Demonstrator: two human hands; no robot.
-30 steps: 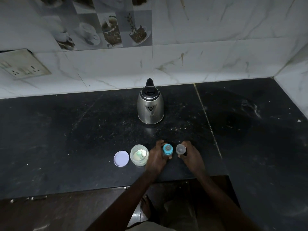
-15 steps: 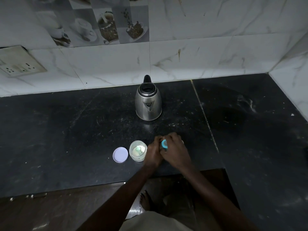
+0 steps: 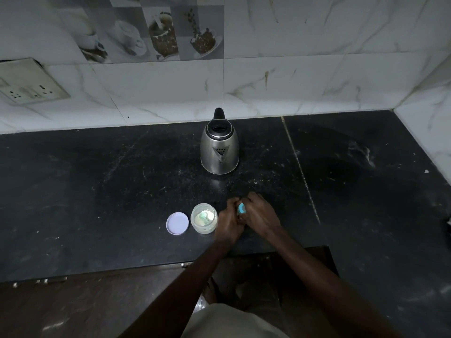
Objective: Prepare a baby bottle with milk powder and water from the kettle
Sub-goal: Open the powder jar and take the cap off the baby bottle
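Observation:
Near the front edge of the black counter (image 3: 97,191) stands the baby bottle with its blue collar (image 3: 241,209), mostly hidden between my hands. My left hand (image 3: 229,222) grips the bottle's body from the left. My right hand (image 3: 260,213) is closed over the bottle's top from the right, covering the clear cap. Just left of my hands an open clear jar of milk powder (image 3: 204,218) has a pale green scoop inside. Its white lid (image 3: 177,223) lies flat further left. The steel kettle (image 3: 219,147) stands behind, lid open, untouched.
A marble tiled wall (image 3: 292,81) runs behind the counter, and a side wall (image 3: 429,113) closes it on the right. A switch and socket plate (image 3: 26,86) is on the wall at far left. The counter's front edge drops to a dark floor (image 3: 73,308).
My right hand, which held the clear cap beside the bottle one second ago, has moved left onto the bottle's top. The left hand stays on the bottle.

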